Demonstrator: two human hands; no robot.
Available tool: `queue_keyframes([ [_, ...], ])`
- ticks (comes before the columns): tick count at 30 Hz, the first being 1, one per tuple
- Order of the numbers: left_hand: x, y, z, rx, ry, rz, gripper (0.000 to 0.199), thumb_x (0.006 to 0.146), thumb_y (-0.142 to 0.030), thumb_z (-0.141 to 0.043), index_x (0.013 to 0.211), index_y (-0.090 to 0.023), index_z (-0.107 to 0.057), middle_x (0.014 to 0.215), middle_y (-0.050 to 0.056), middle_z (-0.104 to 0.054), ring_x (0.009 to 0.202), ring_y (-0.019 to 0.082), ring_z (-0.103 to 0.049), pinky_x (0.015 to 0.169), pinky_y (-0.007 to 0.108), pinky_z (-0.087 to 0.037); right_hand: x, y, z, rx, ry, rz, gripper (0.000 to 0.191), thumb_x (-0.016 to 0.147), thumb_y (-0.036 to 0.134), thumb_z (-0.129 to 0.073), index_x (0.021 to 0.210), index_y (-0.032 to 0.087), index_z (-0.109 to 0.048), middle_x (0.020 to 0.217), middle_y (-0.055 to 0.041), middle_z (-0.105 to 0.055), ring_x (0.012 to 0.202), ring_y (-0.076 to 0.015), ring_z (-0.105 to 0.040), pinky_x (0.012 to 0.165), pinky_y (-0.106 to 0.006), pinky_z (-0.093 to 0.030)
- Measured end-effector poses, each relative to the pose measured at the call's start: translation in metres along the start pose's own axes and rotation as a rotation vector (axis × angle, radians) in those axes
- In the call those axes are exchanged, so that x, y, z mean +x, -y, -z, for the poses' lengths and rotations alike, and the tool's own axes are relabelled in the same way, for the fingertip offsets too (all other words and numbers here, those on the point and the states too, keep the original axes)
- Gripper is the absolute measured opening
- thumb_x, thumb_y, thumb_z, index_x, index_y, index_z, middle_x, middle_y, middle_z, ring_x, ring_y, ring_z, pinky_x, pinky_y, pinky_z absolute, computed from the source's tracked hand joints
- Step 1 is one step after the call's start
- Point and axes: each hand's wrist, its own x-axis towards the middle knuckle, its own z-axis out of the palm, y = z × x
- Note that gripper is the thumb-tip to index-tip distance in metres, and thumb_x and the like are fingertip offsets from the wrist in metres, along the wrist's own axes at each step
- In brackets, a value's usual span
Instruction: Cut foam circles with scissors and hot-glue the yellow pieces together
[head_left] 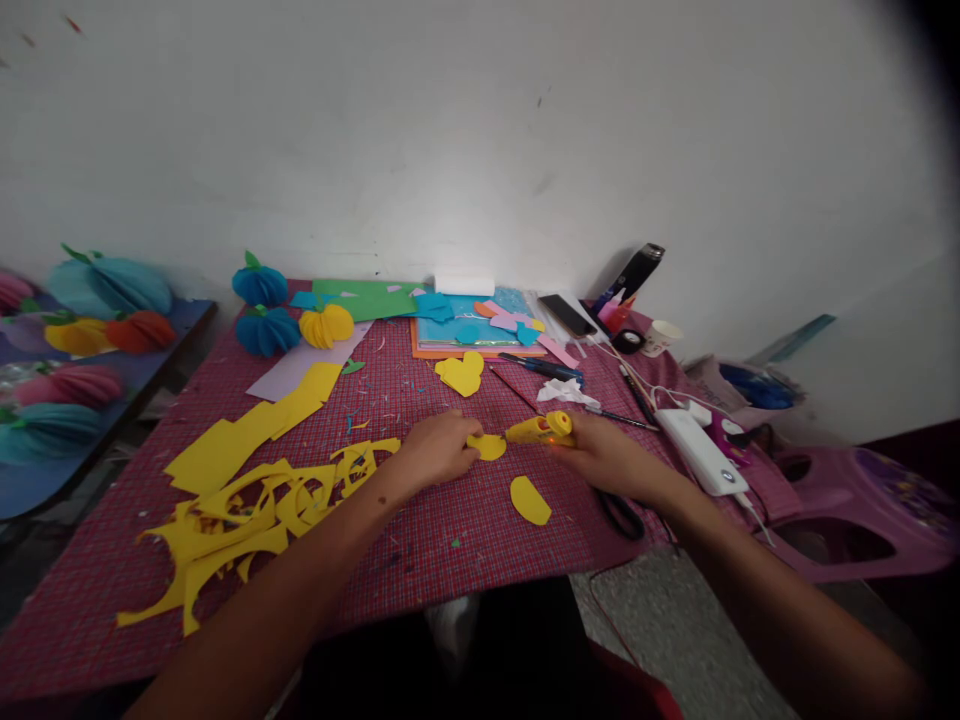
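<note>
Two bare hands work at the centre of the frame above a red checked tablecloth (442, 545). The left hand (444, 447), centre, pinches the left end of a small yellow paper piece (492, 448) between thumb and fingers. The right hand (611, 458), right of centre, is closed around a yellow glue gun (538, 430), whose nozzle points left and lies at the right edge of that piece; whether it touches the paper cannot be told. A loose yellow cutout (531, 501) lies below the glue gun, and a yellow paper stack (460, 374) lies above the held piece. Left of the left hand are cut yellow scraps (217, 540), with yellow sheets (225, 447) above them. At upper left of the tablecloth stand two blue paper pumpkins (264, 330), one above the other, and a yellow paper pumpkin (327, 326) just beside the lower one. At upper centre, pink and blue paper pieces lie on a blue packet (480, 332); a dark phone (568, 315) lies to its right. Black scissor-like handles (621, 516) show below the right hand, and a white power strip (699, 452) lies farther right.
</note>
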Motion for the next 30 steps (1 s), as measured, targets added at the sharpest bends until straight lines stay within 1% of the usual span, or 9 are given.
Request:
queue_keyframes([
  [7,-0.001,0.0,0.0,0.004,-0.014,-0.026,0.02,0.087,-0.036,-0.053,0.096,-0.024,-0.066,0.097,0.008,-0.066,0.089,0.025,-0.062,0.072,0.034,-0.044,0.001,-0.006,-0.003,-0.059,-0.01,-0.011,0.02,0.087,0.019,-0.052,0.102,0.019,-0.066,0.095,-0.0067,-0.072,0.082,-0.0229,-0.066,0.075,-0.033,-0.049],
  [11,0.0,0.0,0.0,-0.007,-0.004,-0.017,0.021,0.087,-0.037,-0.052,0.096,-0.024,-0.066,0.098,0.008,-0.066,0.091,0.025,-0.062,0.075,0.034,-0.044,0.001,-0.008,-0.004,-0.067,-0.012,-0.017,0.019,0.088,0.02,-0.052,0.102,0.019,-0.065,0.094,-0.0063,-0.072,0.081,-0.0226,-0.066,0.074,-0.034,-0.05],
  [16,0.0,-0.001,0.001,-0.01,0.012,-0.011,0.021,0.087,-0.037,-0.051,0.096,-0.024,-0.065,0.099,0.008,-0.066,0.092,0.026,-0.062,0.074,0.035,-0.044,0.001,-0.007,-0.004,-0.045,-0.019,0.015,0.021,0.088,0.02,-0.052,0.104,0.02,-0.065,0.098,-0.0061,-0.072,0.085,-0.0234,-0.067,0.077,-0.035,-0.051],
  [19,-0.001,-0.001,0.002,-0.01,0.003,-0.008,0.021,0.087,-0.037,-0.052,0.096,-0.023,-0.065,0.099,0.009,-0.066,0.091,0.025,-0.062,0.074,0.035,-0.044,0.001,-0.005,-0.003,-0.034,-0.006,-0.004,0.02,0.089,0.021,-0.051,0.102,0.02,-0.066,0.095,-0.0062,-0.073,0.082,-0.0234,-0.067,0.076,-0.035,-0.051],
  [21,-0.001,-0.002,0.002,-0.018,0.005,-0.003,0.021,0.087,-0.036,-0.052,0.096,-0.023,-0.065,0.099,0.009,-0.066,0.092,0.025,-0.062,0.075,0.035,-0.045,0.0,-0.003,-0.002,-0.039,0.001,-0.016,0.022,0.088,0.02,-0.051,0.104,0.02,-0.067,0.093,-0.0055,-0.073,0.08,-0.0232,-0.067,0.076,-0.035,-0.051],
  [24,0.0,-0.001,0.001,-0.021,0.01,0.003,0.021,0.087,-0.036,-0.052,0.097,-0.023,-0.066,0.101,0.009,-0.067,0.093,0.025,-0.062,0.076,0.035,-0.045,-0.001,-0.001,-0.001,-0.039,0.019,0.012,0.029,0.087,0.015,-0.05,0.11,0.023,-0.067,0.1,-0.0047,-0.073,0.087,-0.0234,-0.067,0.08,-0.035,-0.051],
  [26,0.0,-0.001,0.001,-0.019,0.008,0.005,0.021,0.087,-0.036,-0.053,0.098,-0.024,-0.066,0.101,0.008,-0.067,0.093,0.025,-0.062,0.076,0.035,-0.045,-0.002,0.001,0.0,-0.032,0.037,0.025,0.03,0.088,0.016,-0.049,0.111,0.023,-0.067,0.104,-0.0047,-0.072,0.092,-0.0238,-0.067,0.082,-0.034,-0.051],
  [28,0.0,0.0,0.0,-0.021,0.006,0.0,0.021,0.087,-0.036,-0.053,0.098,-0.024,-0.066,0.101,0.008,-0.067,0.094,0.025,-0.062,0.077,0.035,-0.045,-0.003,0.002,0.0,-0.034,0.052,0.005,0.026,0.089,0.018,-0.05,0.108,0.023,-0.067,0.103,-0.0053,-0.073,0.091,-0.0244,-0.068,0.081,-0.035,-0.051],
  [30,0.0,0.0,0.0,-0.021,0.005,-0.003,0.022,0.087,-0.036,-0.052,0.1,-0.024,-0.066,0.101,0.008,-0.067,0.093,0.025,-0.062,0.076,0.035,-0.045,-0.004,0.003,0.0,-0.058,0.048,-0.028,0.023,0.088,0.019,-0.051,0.103,0.021,-0.068,0.098,-0.006,-0.073,0.086,-0.0251,-0.068,0.077,-0.035,-0.051],
])
